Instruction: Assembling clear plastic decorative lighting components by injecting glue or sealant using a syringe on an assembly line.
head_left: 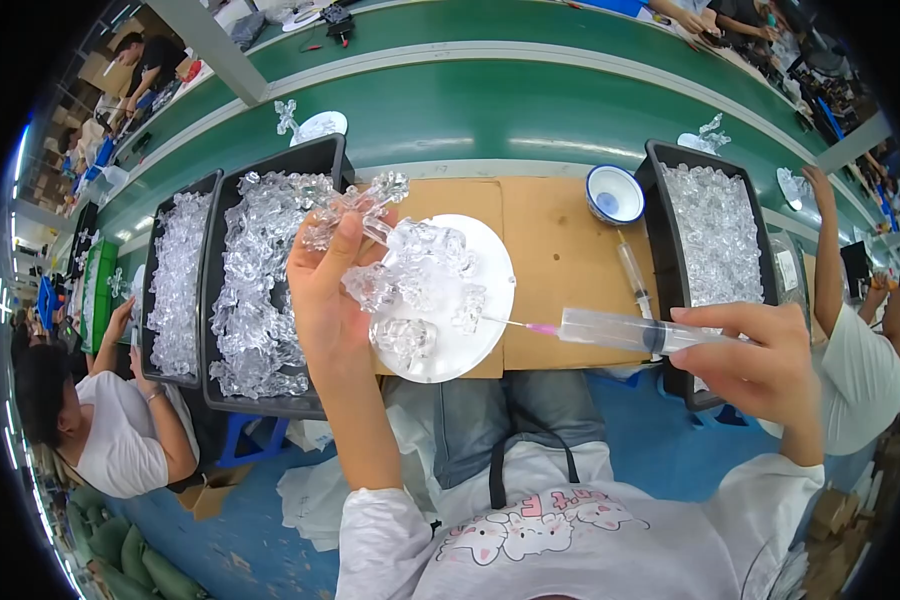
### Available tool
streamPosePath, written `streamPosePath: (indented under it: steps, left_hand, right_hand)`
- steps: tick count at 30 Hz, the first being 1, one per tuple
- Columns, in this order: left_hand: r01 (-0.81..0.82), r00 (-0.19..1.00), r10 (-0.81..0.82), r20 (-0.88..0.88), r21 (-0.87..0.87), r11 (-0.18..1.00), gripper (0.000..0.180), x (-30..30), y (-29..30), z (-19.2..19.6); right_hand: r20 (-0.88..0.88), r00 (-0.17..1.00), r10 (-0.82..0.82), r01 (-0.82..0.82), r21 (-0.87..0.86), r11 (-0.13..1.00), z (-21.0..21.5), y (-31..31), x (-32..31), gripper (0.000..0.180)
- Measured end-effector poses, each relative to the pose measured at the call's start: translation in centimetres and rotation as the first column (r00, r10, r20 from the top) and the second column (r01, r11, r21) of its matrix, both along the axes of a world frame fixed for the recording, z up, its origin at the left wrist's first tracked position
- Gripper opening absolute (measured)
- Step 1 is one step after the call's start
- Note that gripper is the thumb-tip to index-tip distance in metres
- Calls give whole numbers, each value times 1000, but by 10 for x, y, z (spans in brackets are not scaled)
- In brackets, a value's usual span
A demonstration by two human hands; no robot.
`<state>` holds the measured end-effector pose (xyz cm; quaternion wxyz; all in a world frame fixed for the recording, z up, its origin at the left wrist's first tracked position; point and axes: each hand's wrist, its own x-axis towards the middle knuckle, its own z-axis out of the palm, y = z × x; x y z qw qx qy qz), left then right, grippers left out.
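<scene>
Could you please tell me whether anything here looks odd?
Nothing looks plainly spilled. One small oddity: a dark spot on the flat brown cardboard sheet, below-left of the round blue-rimmed white bowl, marks an otherwise plain surface; stain or hole, I cannot tell.

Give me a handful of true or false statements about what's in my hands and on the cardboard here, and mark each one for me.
1. The right hand holds a large syringe. True.
2. The left hand is empty. False: it holds a clear plastic piece.
3. A second syringe lies on the cardboard. True.
4. The blue-rimmed bowl stands to the left of the white plate. False: it stands to the plate's right.
5. The needle of the held syringe reaches in over the plate. True.
</scene>
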<state>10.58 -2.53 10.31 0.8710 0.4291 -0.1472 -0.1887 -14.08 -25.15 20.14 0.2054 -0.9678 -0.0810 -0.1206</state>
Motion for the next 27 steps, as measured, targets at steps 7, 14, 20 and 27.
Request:
streamPosePath:
  steps: [7,14,20,27]
  left_hand:
    - [-8,1000,8,6,-9,1000,16,-1,2,1]
    - [-7,1000,7,6,25,1000,18,-3,7,2]
    - [-14,1000,14,-2,9,1000,18,-2,9,-2]
    - [16,998,-17,-52,-17,1000,17,-1,10,-5]
  right_hand:
    - [10,992,123,-119,-193,974,25,5,11,27]
    - [-100,984,151,-176,-346,922,47,13,19,25]
    - [-50,984,173,-180,-350,919,44,12,19,22]
    - [23,985,170,-156,-287,945,37,-1,17,20]
